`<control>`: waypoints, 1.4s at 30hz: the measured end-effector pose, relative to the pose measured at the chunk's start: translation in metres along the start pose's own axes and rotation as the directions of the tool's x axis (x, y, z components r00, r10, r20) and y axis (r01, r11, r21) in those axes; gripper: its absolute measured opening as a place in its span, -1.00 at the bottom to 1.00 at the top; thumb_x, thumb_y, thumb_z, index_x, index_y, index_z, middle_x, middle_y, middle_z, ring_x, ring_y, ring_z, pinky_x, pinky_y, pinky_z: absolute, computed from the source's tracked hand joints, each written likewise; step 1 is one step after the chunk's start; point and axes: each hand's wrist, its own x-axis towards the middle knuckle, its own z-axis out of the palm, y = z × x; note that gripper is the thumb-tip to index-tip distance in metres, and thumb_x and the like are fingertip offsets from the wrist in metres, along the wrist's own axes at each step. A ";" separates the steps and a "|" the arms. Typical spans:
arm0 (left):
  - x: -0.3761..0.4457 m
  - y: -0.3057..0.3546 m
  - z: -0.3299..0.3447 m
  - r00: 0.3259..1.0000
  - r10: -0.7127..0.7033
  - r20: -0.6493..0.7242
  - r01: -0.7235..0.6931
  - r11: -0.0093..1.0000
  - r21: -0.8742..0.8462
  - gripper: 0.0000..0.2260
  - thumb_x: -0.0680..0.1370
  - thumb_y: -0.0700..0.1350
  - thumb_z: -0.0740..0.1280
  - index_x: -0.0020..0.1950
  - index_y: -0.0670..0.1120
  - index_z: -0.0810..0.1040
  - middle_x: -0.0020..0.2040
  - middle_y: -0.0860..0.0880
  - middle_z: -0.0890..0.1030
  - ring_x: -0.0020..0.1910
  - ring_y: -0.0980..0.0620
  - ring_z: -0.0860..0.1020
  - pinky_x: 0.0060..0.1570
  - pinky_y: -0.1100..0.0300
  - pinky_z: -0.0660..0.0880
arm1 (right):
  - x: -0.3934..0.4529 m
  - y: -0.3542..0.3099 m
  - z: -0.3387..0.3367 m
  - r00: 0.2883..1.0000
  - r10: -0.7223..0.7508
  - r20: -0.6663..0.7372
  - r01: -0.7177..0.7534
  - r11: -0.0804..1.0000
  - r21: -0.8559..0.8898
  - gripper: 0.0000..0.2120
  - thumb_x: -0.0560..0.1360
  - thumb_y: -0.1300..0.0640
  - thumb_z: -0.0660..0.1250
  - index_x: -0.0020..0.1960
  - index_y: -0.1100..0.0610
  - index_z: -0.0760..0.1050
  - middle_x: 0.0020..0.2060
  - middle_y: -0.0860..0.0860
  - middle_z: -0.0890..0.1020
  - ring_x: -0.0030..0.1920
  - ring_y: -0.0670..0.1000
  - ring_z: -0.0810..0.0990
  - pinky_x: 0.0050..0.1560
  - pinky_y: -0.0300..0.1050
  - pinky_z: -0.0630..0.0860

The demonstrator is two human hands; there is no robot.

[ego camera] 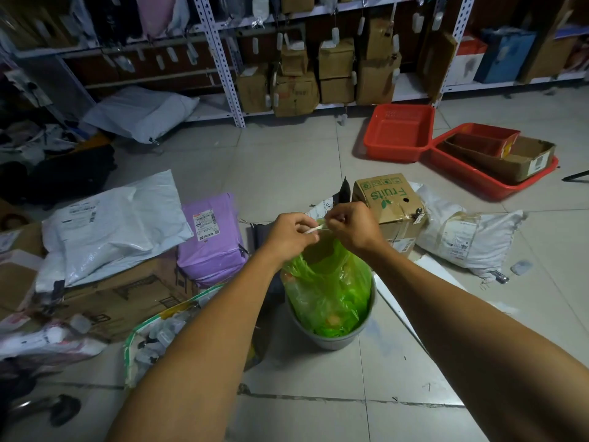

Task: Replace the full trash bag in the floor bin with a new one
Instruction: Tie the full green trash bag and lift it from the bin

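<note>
A grey round floor bin [333, 341] stands on the tiled floor in the middle of the view. A translucent green trash bag [328, 288] sits in it, bulging with rubbish, its top drawn up above the rim. My left hand [291, 232] and my right hand [352, 226] are close together above the bin. Both pinch the gathered top of the bag, with a thin pale strip stretched between the fingers. The bag's neck is partly hidden behind my hands.
A "Fruits" cardboard box [390, 204] stands just behind the bin. White parcels [468, 237] lie to the right, a purple parcel [210, 240] and flattened cardboard to the left. Two red trays [400, 132] lie on the floor before shelves of boxes.
</note>
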 end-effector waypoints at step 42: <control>0.016 -0.069 -0.030 0.921 -0.162 -0.354 0.152 0.987 -0.056 -0.82 0.60 -0.17 0.26 -0.20 -0.03 0.53 -0.16 -0.06 0.67 -0.20 -0.02 0.70 -0.02 -0.02 0.60 | -0.012 0.054 -0.028 0.992 0.112 -0.050 -0.123 0.904 -0.409 -0.82 0.46 0.37 0.28 -0.09 0.24 0.65 -0.12 0.23 0.69 -0.17 0.22 0.61 -0.19 -0.02 0.53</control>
